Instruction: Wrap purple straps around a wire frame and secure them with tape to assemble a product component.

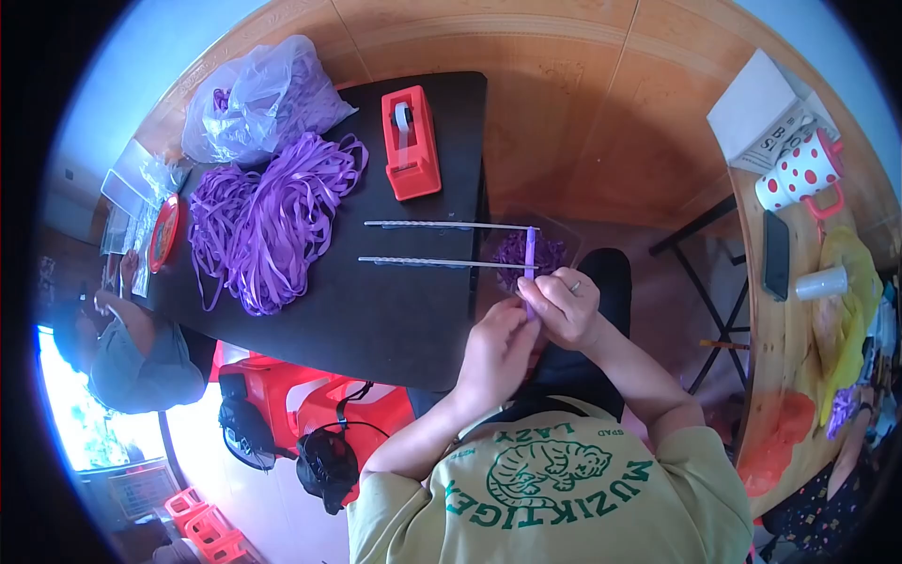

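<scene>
Two thin twisted metal rods lie on the dark table and stick out past its right edge. Across their free ends runs a flat purple ribbon, standing out toward me. My left hand pinches the lower end of that ribbon. Close against it, my right hand, with a ring on one finger, also has its fingers closed on the ribbon. The fingertips of both hands nearly meet, and they partly hide the ribbon's end. Below the rods sits a heap of small purple ribbon pieces, partly covered by the rods.
On the dark table lie a large purple ribbon bundle, a plastic bag and a red tape dispenser. Red stools stand left. A wooden table at right holds a dotted mug and phone. Other people sit at both sides.
</scene>
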A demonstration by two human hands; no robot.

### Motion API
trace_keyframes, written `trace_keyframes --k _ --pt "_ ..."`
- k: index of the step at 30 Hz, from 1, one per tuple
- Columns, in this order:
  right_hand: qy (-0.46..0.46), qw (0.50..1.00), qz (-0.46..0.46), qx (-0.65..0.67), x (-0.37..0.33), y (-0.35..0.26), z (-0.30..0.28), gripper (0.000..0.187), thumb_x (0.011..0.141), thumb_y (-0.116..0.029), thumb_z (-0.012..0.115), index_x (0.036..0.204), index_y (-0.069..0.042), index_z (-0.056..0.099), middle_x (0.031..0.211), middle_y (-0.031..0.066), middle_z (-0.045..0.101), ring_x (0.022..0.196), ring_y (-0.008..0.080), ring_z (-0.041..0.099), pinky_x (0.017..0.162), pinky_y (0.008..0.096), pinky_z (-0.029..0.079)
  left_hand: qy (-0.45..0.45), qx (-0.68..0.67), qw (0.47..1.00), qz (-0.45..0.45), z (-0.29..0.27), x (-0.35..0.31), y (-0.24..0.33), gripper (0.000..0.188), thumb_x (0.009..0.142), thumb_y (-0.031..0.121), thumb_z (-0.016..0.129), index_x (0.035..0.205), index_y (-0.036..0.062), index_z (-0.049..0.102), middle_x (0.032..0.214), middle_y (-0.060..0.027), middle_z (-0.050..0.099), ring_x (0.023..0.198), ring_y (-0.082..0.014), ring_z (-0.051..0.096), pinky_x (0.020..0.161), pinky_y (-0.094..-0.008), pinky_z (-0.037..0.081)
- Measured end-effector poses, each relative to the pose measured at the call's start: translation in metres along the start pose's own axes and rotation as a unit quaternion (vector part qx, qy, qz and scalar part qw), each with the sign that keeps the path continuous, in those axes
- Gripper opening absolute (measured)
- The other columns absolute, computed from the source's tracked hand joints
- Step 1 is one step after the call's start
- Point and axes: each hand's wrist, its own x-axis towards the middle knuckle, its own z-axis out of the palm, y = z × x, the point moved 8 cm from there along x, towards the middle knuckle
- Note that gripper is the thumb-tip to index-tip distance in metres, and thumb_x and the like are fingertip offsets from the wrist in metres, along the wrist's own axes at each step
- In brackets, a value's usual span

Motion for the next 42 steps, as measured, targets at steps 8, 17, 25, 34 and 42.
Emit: trace_keyframes --k 8,17,25,34,42 --pt "-0.011 0.998 -0.024 -0.061 0.006 -0.009 -0.003 0.03 0.063 -0.005 0.066 0.092 0.004 0.065 0.076 0.0049 0.053 0.057 0.0149 0.05 0.046 0.026 0.037 0.144 0.293 0.924 0.196 -0.03 -0.016 0.094 0.028 0.084 0.002 0.06 0.111 -0.0046 0.057 0.095 -0.0211 0.062 0.067 -0.0294 0.065 0.059 -0.0334 0.051" --pt "-0.014 0.997 0.046 0.068 0.032 0.003 -0.017 0.03 0.058 -0.002 0.067 0.088 0.003 0.065 0.071 0.0052 0.049 0.058 0.0187 0.05 0.046 0.0304 0.038 0.048 0.379 0.863 0.33 -0.042 0.027 0.099 0.019 0.072 -0.001 0.065 0.091 -0.0014 0.065 0.091 -0.015 0.06 0.08 -0.0334 0.06 0.072 -0.0389 0.05" --pt "-0.024 0.701 0.483 0.525 0.039 0.089 0.018 0.012 0.089 0.001 0.055 0.084 0.004 0.065 0.074 0.0011 0.06 0.068 0.0054 0.055 0.064 0.021 0.045 -0.052 0.289 0.925 0.242 -0.043 0.084 0.098 0.015 0.071 0.003 0.072 0.084 -0.0007 0.066 0.075 -0.0093 0.058 0.066 -0.0215 0.057 0.06 -0.0307 0.047" --pt "0.04 0.651 0.488 0.58 0.048 0.112 0.025 0.007 0.088 -0.003 0.06 0.087 0.0 0.066 0.068 -0.0015 0.056 0.055 0.0024 0.043 0.052 0.017 0.035 -0.062 0.131 0.986 0.086 -0.034 0.101 0.062 0.014 0.077 0.006 0.074 0.089 -0.0013 0.069 0.077 -0.0044 0.068 0.071 -0.0051 0.059 0.066 -0.0234 0.05" --pt "0.032 0.676 0.471 0.566 0.06 0.117 0.017 0.008 0.089 -0.005 0.059 0.088 0.001 0.065 0.069 -0.0016 0.056 0.057 0.002 0.043 0.052 0.0172 0.034 -0.016 0.06 0.991 0.119 -0.032 0.093 0.066 0.011 0.077 0.005 0.073 0.084 -0.0024 0.068 0.072 -0.0041 0.067 0.067 -0.0059 0.059 0.062 -0.0227 0.049"
